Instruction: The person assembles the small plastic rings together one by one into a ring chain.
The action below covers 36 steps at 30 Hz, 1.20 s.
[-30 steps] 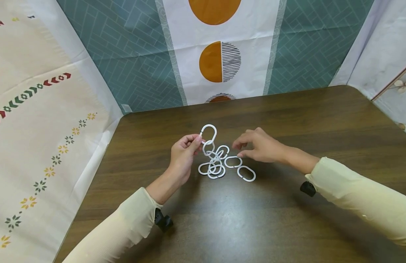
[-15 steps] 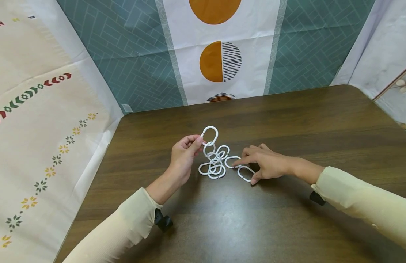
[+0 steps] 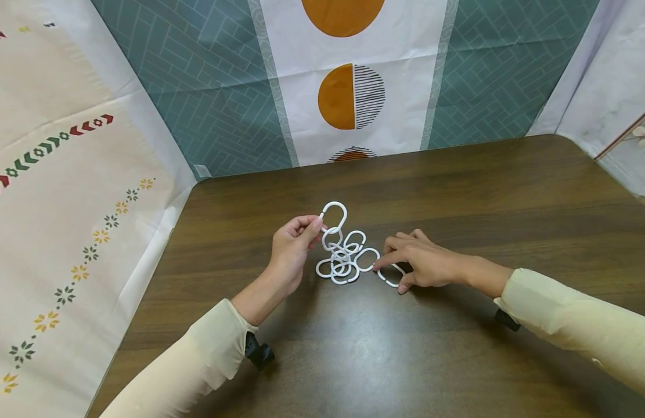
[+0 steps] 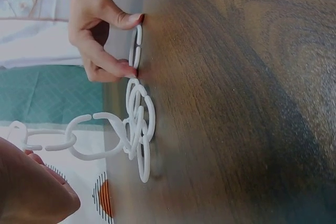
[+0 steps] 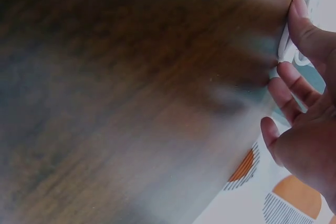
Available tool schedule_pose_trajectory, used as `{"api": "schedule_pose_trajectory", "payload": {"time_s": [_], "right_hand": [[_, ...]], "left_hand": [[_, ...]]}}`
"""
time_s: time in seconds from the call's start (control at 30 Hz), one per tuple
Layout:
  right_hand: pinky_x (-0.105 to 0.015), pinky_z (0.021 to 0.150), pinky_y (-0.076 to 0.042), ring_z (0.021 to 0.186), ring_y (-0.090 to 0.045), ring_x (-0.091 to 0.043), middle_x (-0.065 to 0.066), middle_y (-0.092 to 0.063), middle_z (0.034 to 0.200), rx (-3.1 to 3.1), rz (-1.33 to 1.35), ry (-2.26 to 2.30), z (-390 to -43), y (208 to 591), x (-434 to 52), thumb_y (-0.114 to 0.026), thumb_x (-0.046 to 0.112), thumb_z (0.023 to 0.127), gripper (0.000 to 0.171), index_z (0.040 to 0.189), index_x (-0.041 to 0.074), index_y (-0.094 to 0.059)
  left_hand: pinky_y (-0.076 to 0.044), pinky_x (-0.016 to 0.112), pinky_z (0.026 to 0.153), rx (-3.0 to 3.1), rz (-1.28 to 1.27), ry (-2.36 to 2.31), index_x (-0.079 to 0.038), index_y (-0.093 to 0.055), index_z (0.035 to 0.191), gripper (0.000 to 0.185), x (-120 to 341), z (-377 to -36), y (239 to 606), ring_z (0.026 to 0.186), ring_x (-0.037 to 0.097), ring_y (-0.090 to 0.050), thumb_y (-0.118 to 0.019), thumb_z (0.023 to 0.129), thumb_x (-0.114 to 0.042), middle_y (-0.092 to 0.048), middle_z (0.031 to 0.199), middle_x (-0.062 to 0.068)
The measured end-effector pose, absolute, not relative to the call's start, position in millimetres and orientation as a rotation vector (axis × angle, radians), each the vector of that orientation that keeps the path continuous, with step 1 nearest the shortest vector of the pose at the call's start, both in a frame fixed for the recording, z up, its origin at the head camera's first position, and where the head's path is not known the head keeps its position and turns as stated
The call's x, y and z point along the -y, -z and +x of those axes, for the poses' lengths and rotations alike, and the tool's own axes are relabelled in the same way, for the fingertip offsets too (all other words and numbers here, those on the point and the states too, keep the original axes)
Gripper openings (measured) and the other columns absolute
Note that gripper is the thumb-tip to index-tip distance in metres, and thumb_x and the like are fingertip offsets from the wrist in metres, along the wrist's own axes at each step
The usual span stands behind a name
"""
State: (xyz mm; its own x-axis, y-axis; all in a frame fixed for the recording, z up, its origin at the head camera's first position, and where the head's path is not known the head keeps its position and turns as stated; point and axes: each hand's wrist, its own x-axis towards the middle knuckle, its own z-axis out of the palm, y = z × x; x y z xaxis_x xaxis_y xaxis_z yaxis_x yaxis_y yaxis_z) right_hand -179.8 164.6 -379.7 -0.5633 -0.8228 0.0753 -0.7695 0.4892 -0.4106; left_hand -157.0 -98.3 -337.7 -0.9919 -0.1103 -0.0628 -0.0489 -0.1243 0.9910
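My left hand [image 3: 293, 247] pinches a white plastic curtain ring [image 3: 345, 215] between thumb and fingers, raised above the table. Linked rings hang from it down to a tangled pile of several rings [image 4: 151, 119] on the wood. My right hand [image 3: 424, 258] reaches down to a separate ring [image 3: 391, 284] lying right of the pile. Its thumb and index finger grip that ring at opposite ends, as the left wrist view shows. Another ring [image 3: 370, 249] lies against the pile's right side, close to the right index fingertip. In the right wrist view the fingers partly hide the rings.
Everything lies on a dark brown wooden table [image 3: 238, 232]. Behind it hangs a green and white cloth [image 3: 223, 116] with orange circles. A cream patterned cloth [image 3: 66, 203] hangs at the left, and a white floral one [image 3: 604, 87] at the right.
My right hand has come down and toward me, onto the separate ring. The ring beside the pile has shifted and turned slightly. My left hand and its ring have barely moved.
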Motion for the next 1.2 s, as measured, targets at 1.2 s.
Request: {"api": "schedule_pose_trajectory", "payload": {"time_s": [1.2], "right_hand": [[-0.034, 0.083, -0.027, 0.096, -0.045, -0.011, 0.006, -0.054, 0.101, -2.695, -1.324, 0.582, -176.0, 385.1, -165.7, -0.085, 0.03, 0.069, 0.049, 0.106, 0.015, -0.056]], "left_hand": [[-0.041, 0.021, 0.064, 2.055, 0.186, 2.33, 0.008, -0.06, 0.104, 0.019, 95.9, -159.1, 337.7, 0.066, 0.009, -0.054, -0.063, 0.092, -0.006, -0.066, 0.074, -0.005]]}}
